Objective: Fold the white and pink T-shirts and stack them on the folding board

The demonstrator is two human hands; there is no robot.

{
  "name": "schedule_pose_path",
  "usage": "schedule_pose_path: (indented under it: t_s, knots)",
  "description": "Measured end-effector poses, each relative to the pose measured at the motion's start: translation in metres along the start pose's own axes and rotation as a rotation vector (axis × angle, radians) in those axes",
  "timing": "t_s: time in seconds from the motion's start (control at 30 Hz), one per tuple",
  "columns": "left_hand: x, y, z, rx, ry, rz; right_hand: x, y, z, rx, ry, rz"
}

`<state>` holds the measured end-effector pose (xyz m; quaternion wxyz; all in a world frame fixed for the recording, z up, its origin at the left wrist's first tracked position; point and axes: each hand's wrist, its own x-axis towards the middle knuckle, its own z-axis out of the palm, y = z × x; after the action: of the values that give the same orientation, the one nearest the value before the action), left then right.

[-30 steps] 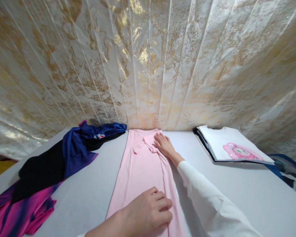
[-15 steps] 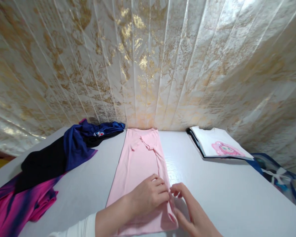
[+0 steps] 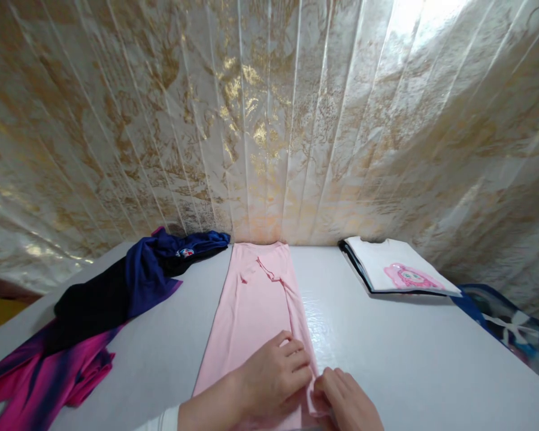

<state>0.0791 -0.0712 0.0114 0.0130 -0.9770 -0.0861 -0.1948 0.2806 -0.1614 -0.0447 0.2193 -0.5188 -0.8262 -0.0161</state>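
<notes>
A long pink dress [image 3: 260, 311] lies lengthwise on the table, its sides and short sleeves folded inward over the body. My left hand [image 3: 276, 374] rests on its lower part, with curled fingers closed at the right-hand edge. Close beside it, my right hand [image 3: 348, 398] grips the lower right corner, where the cloth is bunched and slightly lifted. The lower end of the dress is partly hidden by my hands and the frame's bottom edge.
Blue, black and pink-purple clothes [image 3: 94, 299] lie loosely along the left. At the back right sits a stack of folded shirts [image 3: 372, 260], a white one with a pink print on top. A clear blue-edged bag [image 3: 507, 323] is at the right edge. A gold-patterned curtain [image 3: 260, 120] hangs behind.
My right hand has closed from a spread pose onto the lower right corner of the dress. The left hand stays at the edge. The view has tilted slightly upward.
</notes>
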Motion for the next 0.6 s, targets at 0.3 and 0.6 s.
schedule_pose_path:
  t_s: [0.3,0.6]
  knots:
    - [-0.002,-0.001,-0.001,-0.042,-0.019,0.010,0.008,-0.007,-0.006,-0.011,0.105,-0.177]
    - [-0.015,-0.004,-0.012,-0.245,0.013,-0.204,0.021,-0.021,-0.015,-0.027,0.211,-0.308]
